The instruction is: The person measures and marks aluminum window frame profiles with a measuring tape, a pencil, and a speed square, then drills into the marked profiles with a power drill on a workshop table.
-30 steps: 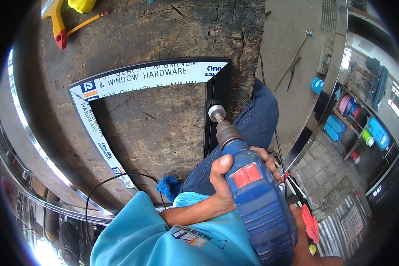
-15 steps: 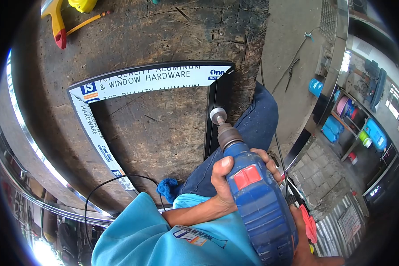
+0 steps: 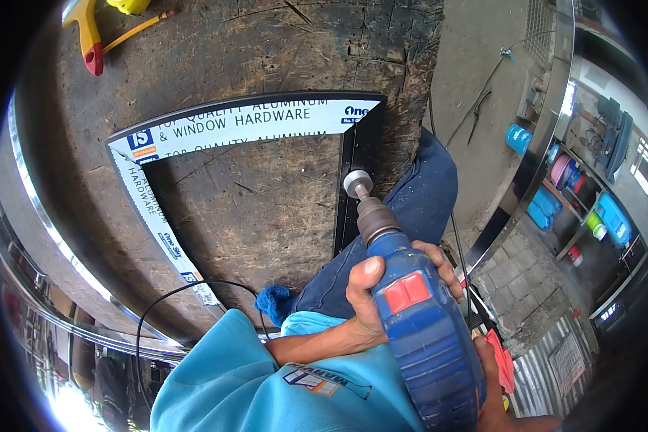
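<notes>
A blue power drill with a red switch panel on its top is held by both my hands. My left hand wraps round the front of its body, thumb on one side and fingers on the other. Closed round the rear grip, partly hidden under the drill, is my right hand. The drill's chuck carries a round hole saw, which meets the black side of a window frame. White printed protective film covers two other sides of that frame.
The frame lies on a scarred wooden workbench. A yellow-handled tool with a red tip and a pencil lie at the far left. A black cable loops beside a blue cloth. Shelves with containers stand at right.
The view has shifted slightly, so the bench and frame sit a little differently in it. The hole saw stays at the same spot on the frame, both hands still round the drill.
</notes>
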Demonstrator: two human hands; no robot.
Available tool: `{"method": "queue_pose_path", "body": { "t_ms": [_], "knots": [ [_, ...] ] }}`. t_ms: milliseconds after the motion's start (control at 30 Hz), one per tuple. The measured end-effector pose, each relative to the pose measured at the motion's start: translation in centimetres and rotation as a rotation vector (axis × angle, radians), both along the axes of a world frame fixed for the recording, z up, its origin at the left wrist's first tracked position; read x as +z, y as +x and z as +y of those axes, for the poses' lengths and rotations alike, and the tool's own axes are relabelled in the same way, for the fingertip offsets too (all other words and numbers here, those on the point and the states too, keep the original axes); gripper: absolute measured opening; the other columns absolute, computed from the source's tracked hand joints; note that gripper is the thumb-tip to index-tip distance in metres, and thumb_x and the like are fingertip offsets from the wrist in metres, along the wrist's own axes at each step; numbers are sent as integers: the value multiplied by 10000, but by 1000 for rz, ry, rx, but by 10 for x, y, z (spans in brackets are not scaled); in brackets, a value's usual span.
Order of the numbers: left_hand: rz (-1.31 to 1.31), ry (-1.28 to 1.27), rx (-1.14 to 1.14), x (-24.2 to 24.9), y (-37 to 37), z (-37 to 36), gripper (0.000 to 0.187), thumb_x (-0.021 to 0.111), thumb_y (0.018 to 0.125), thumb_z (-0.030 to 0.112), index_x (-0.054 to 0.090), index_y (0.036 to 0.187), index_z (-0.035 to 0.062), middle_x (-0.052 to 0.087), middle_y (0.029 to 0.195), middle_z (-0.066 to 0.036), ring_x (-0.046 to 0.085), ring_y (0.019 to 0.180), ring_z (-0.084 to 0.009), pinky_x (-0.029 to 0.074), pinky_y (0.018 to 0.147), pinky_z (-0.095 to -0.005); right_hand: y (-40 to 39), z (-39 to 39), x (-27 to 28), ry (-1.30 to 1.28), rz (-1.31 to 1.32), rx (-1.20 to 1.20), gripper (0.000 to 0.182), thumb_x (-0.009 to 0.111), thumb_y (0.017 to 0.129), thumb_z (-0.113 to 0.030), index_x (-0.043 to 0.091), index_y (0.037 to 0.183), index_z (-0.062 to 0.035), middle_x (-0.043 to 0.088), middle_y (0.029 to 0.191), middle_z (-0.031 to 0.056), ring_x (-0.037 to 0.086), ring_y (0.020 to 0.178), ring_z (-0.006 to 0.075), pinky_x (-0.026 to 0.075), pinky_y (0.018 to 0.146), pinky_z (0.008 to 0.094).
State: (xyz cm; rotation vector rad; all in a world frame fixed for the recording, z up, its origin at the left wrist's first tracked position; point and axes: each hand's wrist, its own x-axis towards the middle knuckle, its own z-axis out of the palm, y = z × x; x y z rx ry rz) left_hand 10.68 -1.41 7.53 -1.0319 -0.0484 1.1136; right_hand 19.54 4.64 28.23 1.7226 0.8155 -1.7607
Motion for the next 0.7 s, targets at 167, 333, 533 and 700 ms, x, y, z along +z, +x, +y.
{"method": "queue_pose_path", "body": {
  "t_ms": [167,333,533,700],
  "knots": [
    [25,-20,-9,0,1,-1,698,563,711,569,511,1106,-4,580,991,-187,604,929,-347,501,812,-476,12,-15,2,203,126,100,1078,774,704,-163,38,1476,-10,218,1471,284,382,1284,415,377,1018,418],
    [45,7,-6,-1,3,-1,699,558,708,571,514,1099,-7,577,987,-189,606,922,-347,500,815,-471,14,-18,4,170,107,77,1072,770,712,-168,36,1476,-9,228,1468,284,393,1277,412,384,1010,415],
    [31,-3,-16,-1,2,1,693,563,704,567,514,1092,-5,574,975,-185,606,921,-342,501,818,-468,16,-20,5,116,74,52,1065,765,720,-173,34,1477,-8,239,1465,284,407,1268,408,393,1001,411],
    [33,0,-8,-1,2,0,689,573,701,562,515,1091,-4,573,973,-184,601,925,-339,500,821,-469,15,-19,4,82,53,38,1060,761,728,-177,32,1477,-6,249,1462,284,419,1261,405,400,993,408]
  ]
}}
